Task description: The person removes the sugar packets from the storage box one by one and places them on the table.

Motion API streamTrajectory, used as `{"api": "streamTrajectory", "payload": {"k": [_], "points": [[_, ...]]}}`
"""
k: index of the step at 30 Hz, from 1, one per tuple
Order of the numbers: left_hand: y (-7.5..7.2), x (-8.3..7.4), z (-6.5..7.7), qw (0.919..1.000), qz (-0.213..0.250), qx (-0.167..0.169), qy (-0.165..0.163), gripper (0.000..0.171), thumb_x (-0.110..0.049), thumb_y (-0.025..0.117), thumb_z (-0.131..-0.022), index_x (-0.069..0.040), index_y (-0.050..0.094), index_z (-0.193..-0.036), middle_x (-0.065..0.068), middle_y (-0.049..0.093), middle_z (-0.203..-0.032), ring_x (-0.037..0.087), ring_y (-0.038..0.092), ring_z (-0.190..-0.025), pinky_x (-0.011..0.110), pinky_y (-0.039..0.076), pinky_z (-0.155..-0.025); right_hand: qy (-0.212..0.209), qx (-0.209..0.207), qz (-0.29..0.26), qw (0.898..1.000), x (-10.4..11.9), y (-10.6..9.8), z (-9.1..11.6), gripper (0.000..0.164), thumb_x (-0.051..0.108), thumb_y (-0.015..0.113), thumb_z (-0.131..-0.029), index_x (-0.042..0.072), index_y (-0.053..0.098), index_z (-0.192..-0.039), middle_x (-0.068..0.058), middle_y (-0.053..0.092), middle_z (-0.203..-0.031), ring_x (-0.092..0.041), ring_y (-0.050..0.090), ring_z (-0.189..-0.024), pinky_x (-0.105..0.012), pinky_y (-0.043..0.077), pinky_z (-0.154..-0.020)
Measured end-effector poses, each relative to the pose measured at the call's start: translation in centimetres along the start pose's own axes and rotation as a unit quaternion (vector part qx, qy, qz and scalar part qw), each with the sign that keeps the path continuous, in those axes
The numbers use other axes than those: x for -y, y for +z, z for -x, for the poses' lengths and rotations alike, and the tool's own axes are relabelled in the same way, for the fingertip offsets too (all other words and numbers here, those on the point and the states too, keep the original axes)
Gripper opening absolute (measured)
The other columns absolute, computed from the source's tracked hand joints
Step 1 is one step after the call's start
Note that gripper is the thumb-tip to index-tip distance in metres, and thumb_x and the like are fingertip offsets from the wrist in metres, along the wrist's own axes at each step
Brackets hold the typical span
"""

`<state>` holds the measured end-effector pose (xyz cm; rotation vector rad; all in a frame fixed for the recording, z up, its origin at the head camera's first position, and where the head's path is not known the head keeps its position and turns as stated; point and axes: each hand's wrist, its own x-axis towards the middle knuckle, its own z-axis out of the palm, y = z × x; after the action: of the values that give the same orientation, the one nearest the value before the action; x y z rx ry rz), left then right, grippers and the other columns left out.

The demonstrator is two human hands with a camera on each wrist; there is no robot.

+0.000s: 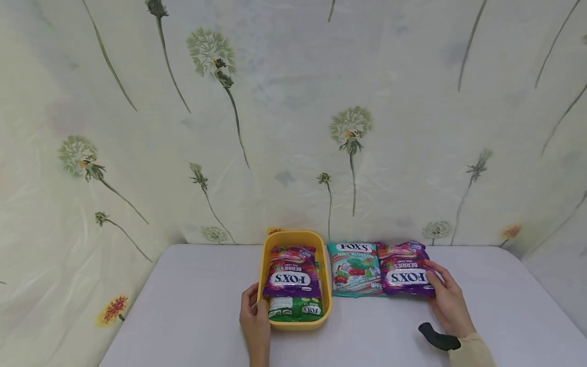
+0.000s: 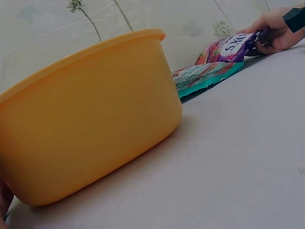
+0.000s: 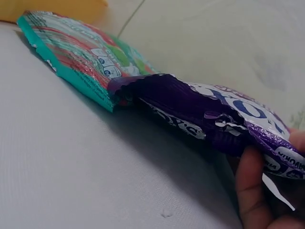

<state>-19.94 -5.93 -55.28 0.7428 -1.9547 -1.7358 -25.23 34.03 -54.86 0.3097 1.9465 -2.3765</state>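
My right hand (image 1: 448,299) pinches the right edge of a purple Fox's Berries candy bag (image 1: 403,267), thumb on top and fingers underneath. In the right wrist view, the bag's near edge is lifted off the table and its left end overlaps a teal Fox's Mint Blossom bag (image 3: 78,52). At the left, my left hand (image 1: 255,316) holds the side of a yellow plastic tub (image 1: 297,326) near its front corner. Inside the tub, another purple Berries bag (image 1: 293,270) lies over a green Fox's bag (image 1: 295,308), partly covering it.
The tub and bags stand on a white-covered table (image 1: 197,300), close to its back edge. Behind rises a pale sheet (image 1: 284,153) printed with dandelions. A black curved piece (image 1: 437,337) sticks out by my right sleeve (image 1: 472,351).
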Motion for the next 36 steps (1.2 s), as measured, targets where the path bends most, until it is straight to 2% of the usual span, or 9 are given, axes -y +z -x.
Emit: {"api": "streamTrajectory", "payload": {"k": [7, 11, 14, 18, 21, 24, 27, 32, 36], "points": [[-0.1, 0.0, 0.0, 1.0000, 0.000, 0.004, 0.001, 0.039, -0.008, 0.048, -0.085, -0.017, 0.057, -0.122, 0.004, 0.061, -0.120, 0.018, 0.057, -0.103, 0.013, 0.042, -0.078, -0.009, 0.006, 0.017, 1.000, 0.0, -0.1, 0.1, 0.058, 0.038, 0.048, -0.095, 0.024, 0.028, -0.148, 0.012, 0.034, -0.125, 0.011, 0.048, -0.100, -0.009, 0.045, -0.081], [-0.2, 0.0, 0.1, 1.0000, 0.000, 0.007, -0.002, 0.039, -0.009, 0.049, -0.085, -0.017, 0.056, -0.122, 0.004, 0.061, -0.120, 0.018, 0.057, -0.102, 0.013, 0.042, -0.077, -0.002, -0.052, 0.119, 0.992, -0.5, 0.5, 0.4, 0.055, 0.044, 0.041, -0.096, 0.029, 0.029, -0.148, -0.006, 0.027, -0.150, -0.015, 0.037, -0.132, -0.030, 0.035, -0.108], [-0.2, 0.0, 0.3, 1.0000, -0.002, 0.009, -0.004, 0.039, -0.009, 0.048, -0.085, -0.016, 0.056, -0.123, 0.005, 0.061, -0.121, 0.018, 0.057, -0.103, 0.013, 0.042, -0.078, -0.008, -0.109, 0.211, 0.971, -0.9, 0.9, 0.6, 0.053, 0.047, 0.036, -0.097, 0.030, 0.031, -0.147, -0.011, 0.014, -0.159, -0.029, 0.017, -0.144, -0.048, 0.018, -0.115], [-0.1, 0.0, 0.2, 1.0000, -0.001, 0.005, 0.001, 0.038, -0.009, 0.049, -0.086, -0.017, 0.056, -0.123, 0.004, 0.061, -0.122, 0.018, 0.057, -0.105, 0.022, 0.045, -0.085, -0.080, -0.154, 0.271, 0.947, -1.2, 1.4, 0.5, 0.048, 0.038, 0.040, -0.098, 0.020, 0.041, -0.142, -0.012, 0.032, -0.152, -0.030, 0.027, -0.141, -0.048, 0.023, -0.113], [0.1, -0.1, 0.2, 1.0000, 0.005, 0.007, 0.003, 0.038, -0.009, 0.049, -0.086, -0.017, 0.056, -0.123, 0.004, 0.060, -0.123, 0.019, 0.057, -0.106, 0.035, 0.046, -0.091, -0.130, -0.183, 0.326, 0.919, -1.4, 1.7, 0.4, 0.040, 0.025, 0.042, -0.099, 0.013, 0.049, -0.136, -0.013, 0.039, -0.149, -0.035, 0.034, -0.138, -0.050, 0.025, -0.111], [0.1, -0.1, 0.2, 0.9999, 0.010, 0.012, 0.002, 0.038, -0.009, 0.049, -0.087, -0.017, 0.056, -0.124, 0.004, 0.060, -0.124, 0.020, 0.057, -0.106, 0.040, 0.046, -0.093, -0.155, -0.197, 0.367, 0.896, -1.6, 1.8, 0.4, 0.036, 0.016, 0.042, -0.097, 0.009, 0.053, -0.131, -0.014, 0.038, -0.149, -0.041, 0.033, -0.137, -0.054, 0.024, -0.111], [0.1, -0.1, 0.1, 0.9999, 0.012, 0.011, 0.004, 0.038, -0.010, 0.049, -0.087, -0.018, 0.056, -0.123, 0.003, 0.060, -0.123, 0.018, 0.057, -0.106, 0.036, 0.047, -0.091, -0.163, -0.197, 0.371, 0.893, -1.5, 1.9, 0.5, 0.035, 0.013, 0.042, -0.096, 0.008, 0.056, -0.128, -0.015, 0.039, -0.149, -0.041, 0.033, -0.137, -0.054, 0.024, -0.111], [-0.1, -0.2, 0.1, 0.9997, 0.020, 0.011, 0.010, 0.038, -0.010, 0.051, -0.086, -0.018, 0.057, -0.122, 0.002, 0.061, -0.121, 0.017, 0.057, -0.104, 0.018, 0.044, -0.083, -0.167, -0.208, 0.368, 0.891, -1.3, 2.2, 0.6, 0.034, 0.010, 0.042, -0.095, 0.007, 0.059, -0.124, -0.017, 0.042, -0.146, -0.041, 0.036, -0.135, -0.052, 0.026, -0.110], [-0.2, -0.2, 0.2, 0.9997, 0.019, 0.014, 0.011, 0.037, -0.010, 0.051, -0.087, -0.018, 0.057, -0.122, 0.002, 0.062, -0.120, 0.016, 0.057, -0.103, 0.015, 0.043, -0.081, -0.157, -0.221, 0.355, 0.895, -1.4, 2.4, 0.8, 0.033, 0.011, 0.042, -0.095, 0.006, 0.060, -0.122, -0.015, 0.045, -0.145, -0.038, 0.039, -0.134, -0.049, 0.030, -0.110]]}}
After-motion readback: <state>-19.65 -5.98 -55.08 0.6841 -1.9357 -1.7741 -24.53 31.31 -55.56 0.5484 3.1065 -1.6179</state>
